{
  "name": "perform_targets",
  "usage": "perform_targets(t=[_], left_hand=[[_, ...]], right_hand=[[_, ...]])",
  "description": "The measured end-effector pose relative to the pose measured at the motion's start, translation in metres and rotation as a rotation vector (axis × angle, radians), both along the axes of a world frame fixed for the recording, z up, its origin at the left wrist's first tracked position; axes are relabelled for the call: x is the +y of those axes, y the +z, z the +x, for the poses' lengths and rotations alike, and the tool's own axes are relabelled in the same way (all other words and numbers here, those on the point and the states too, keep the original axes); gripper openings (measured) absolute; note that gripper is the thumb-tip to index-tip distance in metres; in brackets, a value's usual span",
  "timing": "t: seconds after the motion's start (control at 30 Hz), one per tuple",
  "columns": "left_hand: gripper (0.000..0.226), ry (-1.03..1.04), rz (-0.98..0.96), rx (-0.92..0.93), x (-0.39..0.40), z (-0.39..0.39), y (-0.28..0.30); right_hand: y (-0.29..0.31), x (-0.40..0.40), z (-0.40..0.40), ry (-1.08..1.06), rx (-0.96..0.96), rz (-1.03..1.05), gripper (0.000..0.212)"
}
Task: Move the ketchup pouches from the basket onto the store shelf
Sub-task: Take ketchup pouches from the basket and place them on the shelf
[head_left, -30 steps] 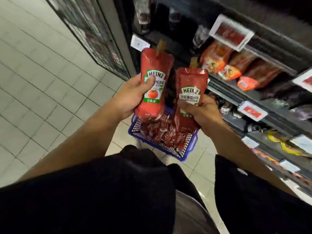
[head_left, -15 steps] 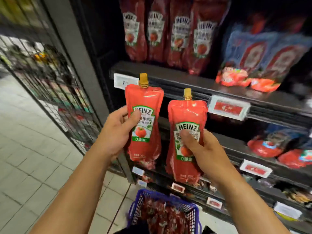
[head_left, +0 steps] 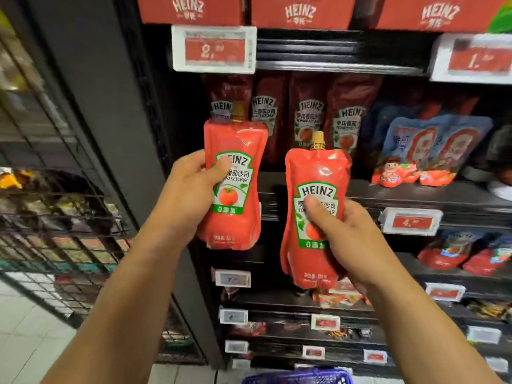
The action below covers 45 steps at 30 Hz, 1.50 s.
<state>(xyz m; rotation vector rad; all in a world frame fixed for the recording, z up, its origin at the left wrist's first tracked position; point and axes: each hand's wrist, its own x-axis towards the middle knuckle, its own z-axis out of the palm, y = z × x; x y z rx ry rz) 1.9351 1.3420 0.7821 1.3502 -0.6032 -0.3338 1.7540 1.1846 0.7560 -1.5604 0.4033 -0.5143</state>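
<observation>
Two red Heinz spouted ketchup pouches up at mid-frame, both upright, long axis vertical, gold caps pointing up. Left hand (head_left: 186, 194) gripping the left pouch (head_left: 234, 187), thumb across the label; right hand (head_left: 347, 235) gripping the lower right pouch (head_left: 315, 217). Behind, four more standing on the dark store shelf (head_left: 415, 194). Blue basket (head_left: 299, 379) rim at bottom edge.

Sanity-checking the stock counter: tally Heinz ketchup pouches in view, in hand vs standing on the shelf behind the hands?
Pouches in hand: 2, one in the left hand at, one in the right hand at
Pouches on the shelf behind: 4 visible
Total: 6
</observation>
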Motion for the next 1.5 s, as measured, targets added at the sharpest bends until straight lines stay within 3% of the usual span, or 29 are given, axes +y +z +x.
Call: perform_targets(t=[0.2, 0.33, 0.53, 0.67, 0.77, 0.87, 0.97, 1.07, 1.3, 1.5], left_hand=[[0.028, 0.119, 0.047, -0.065, -0.033, 0.049, 0.033], [0.021, 0.173, -0.039, -0.160, -0.049, 0.064, 0.047], [0.019, 0.198, -0.096, -0.279, -0.056, 0.057, 0.017], [0.015, 0.208, -0.190, -0.269, -0.048, 0.057, 0.010], [0.014, 0.240, -0.140, -0.316, -0.046, 0.056, 0.009], [0.020, 0.278, -0.101, -0.339, -0.043, 0.049, 0.003], [0.058, 0.356, 0.011, -0.507, -0.038, 0.041, -0.011], [0.082, 0.448, 0.106, -0.653, -0.039, 0.029, -0.020], [0.047, 0.526, 0.272, -0.718, -0.046, 0.027, -0.022], [0.060, 0.633, 0.404, -0.761, -0.049, 0.024, -0.028]], right_hand=[[0.031, -0.007, 0.040, -0.095, -0.067, -0.084, 0.028], [0.043, -0.013, 0.063, -0.173, -0.111, -0.162, 0.025], [0.052, -0.020, 0.085, -0.219, -0.135, -0.308, 0.026], [0.053, -0.022, 0.092, -0.215, -0.119, -0.461, 0.044], [0.050, -0.026, 0.099, -0.215, -0.116, -0.518, 0.058], [0.036, -0.026, 0.107, -0.265, -0.085, -0.508, 0.047], [0.020, -0.023, 0.108, -0.249, -0.085, -0.436, 0.032], [0.015, -0.026, 0.102, -0.226, -0.031, -0.462, 0.039], [0.014, -0.035, 0.085, -0.149, 0.076, -0.581, 0.049], [0.017, -0.033, 0.099, -0.250, 0.176, -0.643, 0.044]])
